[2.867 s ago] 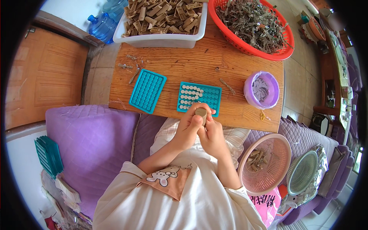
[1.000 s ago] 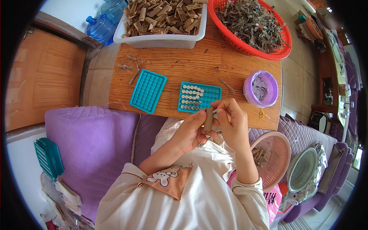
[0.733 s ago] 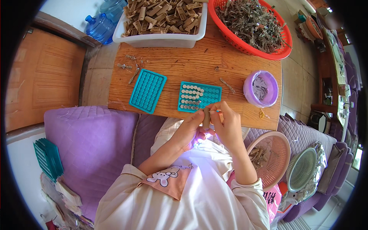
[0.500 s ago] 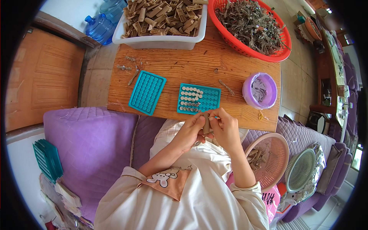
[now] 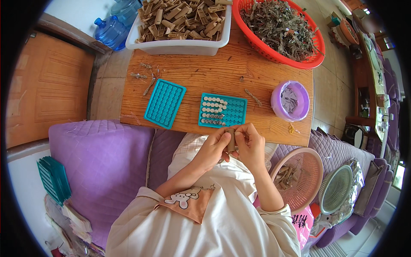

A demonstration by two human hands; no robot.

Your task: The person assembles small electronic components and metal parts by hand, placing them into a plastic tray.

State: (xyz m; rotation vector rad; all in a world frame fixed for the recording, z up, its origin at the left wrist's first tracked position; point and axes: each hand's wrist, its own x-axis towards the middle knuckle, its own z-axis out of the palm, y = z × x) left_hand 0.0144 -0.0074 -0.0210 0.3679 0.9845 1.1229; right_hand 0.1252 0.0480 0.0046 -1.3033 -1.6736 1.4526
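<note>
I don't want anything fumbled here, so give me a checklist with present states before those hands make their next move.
1. Tan tube supported: ok, the left hand holds it.
2. Right hand in position: ok, at the tube's right side; whether it pinches anything small: cannot tell.
3. Inside of the tube visible: cannot tell, hands and angle hide it.
4. Partly filled teal tray lying flat: ok, small round discs on its left side, bare pockets on its right.
5. Purple tub upright: ok, near the table's right edge.
6. Wooden table free of scraps: not ok, wiry scraps lie at its left.
</note>
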